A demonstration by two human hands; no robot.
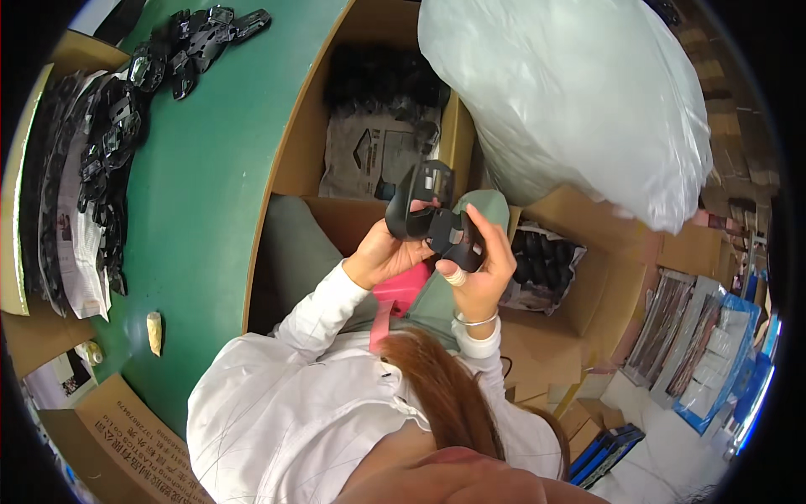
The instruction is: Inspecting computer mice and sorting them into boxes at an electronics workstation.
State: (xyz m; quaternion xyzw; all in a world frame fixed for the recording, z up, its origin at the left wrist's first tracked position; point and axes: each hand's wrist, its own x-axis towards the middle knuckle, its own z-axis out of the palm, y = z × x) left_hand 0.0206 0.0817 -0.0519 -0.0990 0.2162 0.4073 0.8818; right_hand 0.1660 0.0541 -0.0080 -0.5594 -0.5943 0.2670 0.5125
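A glossy black plastic part [411, 207], rounded and with cut-out openings, is held up over my lap. My left hand [384, 254] is closed around its lower left side. At the right end, my right hand [485, 273] grips a smaller black section [454, 238] between thumb and fingers. Pale tape is wrapped round the right thumb. Whether the two sections are one piece or two separate ones I cannot tell. Behind them stands an open cardboard box [294, 126] with dark parts and a grey printed bag [369, 155] inside.
The green table [201, 185] at left bears a pile of black plastic parts [201, 42] and a small yellowish roll [154, 333]. Another carton of parts [101, 160] stands at far left. A big whitish plastic bag [579, 101] bulges at upper right, above an open box with bagged black parts [541, 265].
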